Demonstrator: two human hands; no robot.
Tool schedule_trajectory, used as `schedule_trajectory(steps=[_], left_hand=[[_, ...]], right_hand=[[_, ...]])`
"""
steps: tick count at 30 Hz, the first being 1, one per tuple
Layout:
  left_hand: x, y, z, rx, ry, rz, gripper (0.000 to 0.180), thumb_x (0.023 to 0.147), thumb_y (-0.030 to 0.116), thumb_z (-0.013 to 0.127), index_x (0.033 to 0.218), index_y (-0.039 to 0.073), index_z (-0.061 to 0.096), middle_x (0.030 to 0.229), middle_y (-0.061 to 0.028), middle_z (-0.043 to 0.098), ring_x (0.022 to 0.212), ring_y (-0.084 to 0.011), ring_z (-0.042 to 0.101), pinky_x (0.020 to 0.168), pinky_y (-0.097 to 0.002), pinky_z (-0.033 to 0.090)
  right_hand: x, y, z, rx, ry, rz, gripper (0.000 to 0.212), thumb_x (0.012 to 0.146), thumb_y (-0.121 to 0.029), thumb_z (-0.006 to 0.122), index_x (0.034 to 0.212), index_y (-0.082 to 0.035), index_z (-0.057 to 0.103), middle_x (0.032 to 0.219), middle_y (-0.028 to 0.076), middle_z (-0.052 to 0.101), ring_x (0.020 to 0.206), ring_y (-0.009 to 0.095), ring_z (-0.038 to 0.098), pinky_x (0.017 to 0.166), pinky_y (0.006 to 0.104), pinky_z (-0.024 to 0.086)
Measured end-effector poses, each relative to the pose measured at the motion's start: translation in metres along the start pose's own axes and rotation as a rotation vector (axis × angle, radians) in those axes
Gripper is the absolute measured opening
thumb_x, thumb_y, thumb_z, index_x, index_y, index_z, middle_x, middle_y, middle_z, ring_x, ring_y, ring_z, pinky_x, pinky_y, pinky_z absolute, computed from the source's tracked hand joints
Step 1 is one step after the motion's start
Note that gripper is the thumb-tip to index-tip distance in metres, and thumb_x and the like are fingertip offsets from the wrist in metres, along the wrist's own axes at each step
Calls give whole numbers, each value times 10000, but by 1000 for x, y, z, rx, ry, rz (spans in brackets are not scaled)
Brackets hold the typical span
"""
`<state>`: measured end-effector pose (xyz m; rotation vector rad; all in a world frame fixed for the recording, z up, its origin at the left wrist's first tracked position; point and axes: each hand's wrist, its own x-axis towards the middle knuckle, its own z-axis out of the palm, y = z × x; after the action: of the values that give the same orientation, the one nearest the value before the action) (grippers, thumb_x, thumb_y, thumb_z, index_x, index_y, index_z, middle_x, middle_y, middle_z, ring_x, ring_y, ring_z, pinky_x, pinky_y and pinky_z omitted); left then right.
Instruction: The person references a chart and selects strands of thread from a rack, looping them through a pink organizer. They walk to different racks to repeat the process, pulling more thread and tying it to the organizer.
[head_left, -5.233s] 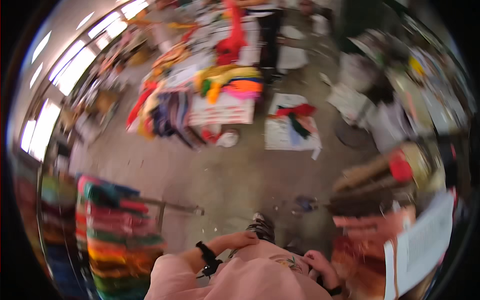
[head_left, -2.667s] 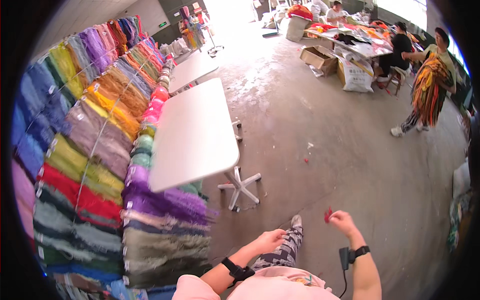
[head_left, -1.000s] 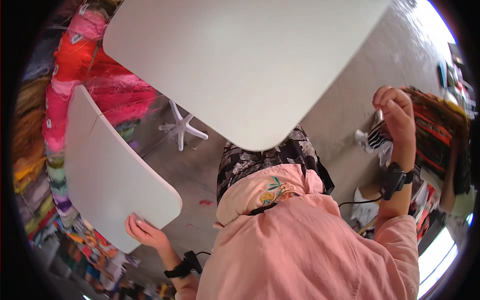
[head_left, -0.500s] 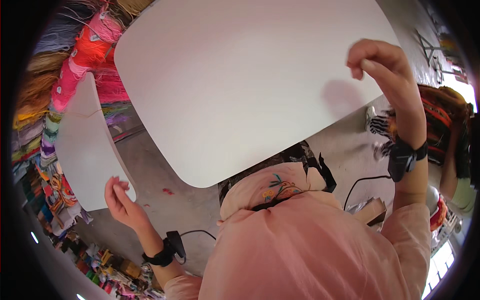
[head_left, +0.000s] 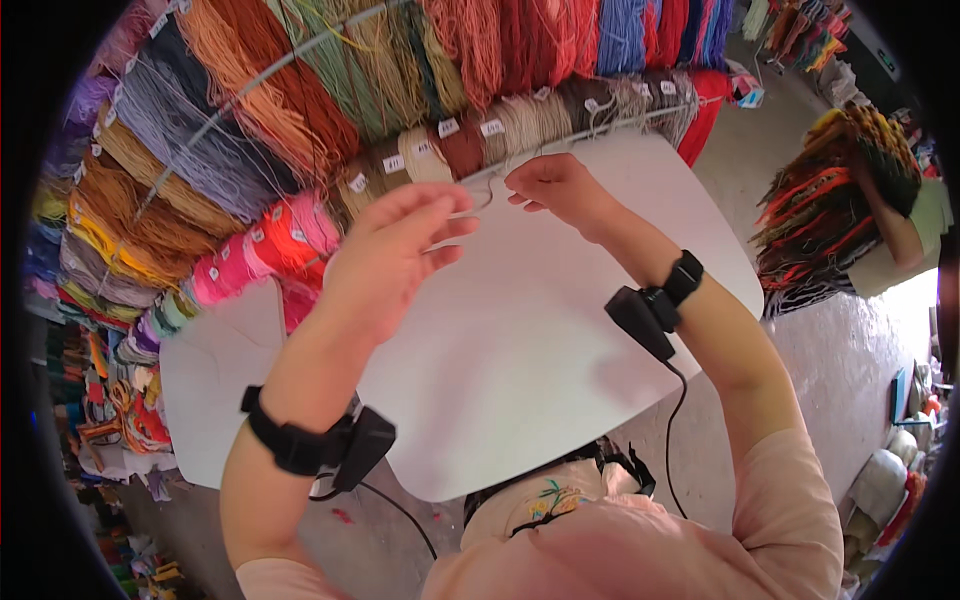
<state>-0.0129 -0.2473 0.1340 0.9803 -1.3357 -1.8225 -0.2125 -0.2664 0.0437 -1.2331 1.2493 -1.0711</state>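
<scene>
My left hand [head_left: 395, 250] is raised over the near table, thumb and forefinger pinched together and the other fingers partly spread. A thin greyish strand of yarn [head_left: 488, 198] curves from its fingertips toward my right hand [head_left: 560, 192]. That hand is bent at the wrist, its fingers pressed together around the strand's other end, as far as the small detail shows. Both hands are close to each other, in front of hanging skeins of yarn [head_left: 525, 120] in browns and greys at the table's far edge.
Yarn in many colours [head_left: 250, 90] hangs from a metal rail [head_left: 205, 125] beyond the white table [head_left: 480, 400]. A second white table [head_left: 215, 400] stands left. At right, a person's arm [head_left: 890, 215] carries dark, orange and yellow yarn [head_left: 825, 215]. Cables [head_left: 672, 440] trail from my wrist-worn devices.
Both hands have come up and together from wide apart, and a strand now shows between them. My view has swung toward the yarn rack. The other person's yarn is in fuller view.
</scene>
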Motion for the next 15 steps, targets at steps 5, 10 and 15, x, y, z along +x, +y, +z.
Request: schedule_trajectory(steps=[5, 10, 15], left_hand=[[56, -28, -10, 353, -31, -112, 203, 789, 113, 469, 967, 20, 503, 936, -31, 533, 837, -115, 512, 688, -228, 406], [102, -65, -37, 979, -45, 165, 250, 724, 46, 471, 968, 8, 508, 950, -72, 537, 847, -210, 516, 703, -270, 411], [118, -73, -47, 1460, 104, 728, 358, 668, 16, 465, 1025, 23, 475, 1050, -87, 473, 901, -275, 469, 734, -335, 394]], right_hand=[[40, 8, -4, -84, 80, -16, 143, 760, -104, 509, 811, 17, 566, 709, 59, 574, 660, 127, 569, 550, 227, 447], [64, 36, 13, -139, 62, -30, 122, 710, -68, 490, 754, 7, 575, 617, 73, 565, 531, 124, 575, 470, 237, 457], [76, 30, 31, -126, 373, -182, 110, 687, -46, 491, 724, 15, 575, 585, 93, 563, 472, 151, 567, 453, 243, 449]])
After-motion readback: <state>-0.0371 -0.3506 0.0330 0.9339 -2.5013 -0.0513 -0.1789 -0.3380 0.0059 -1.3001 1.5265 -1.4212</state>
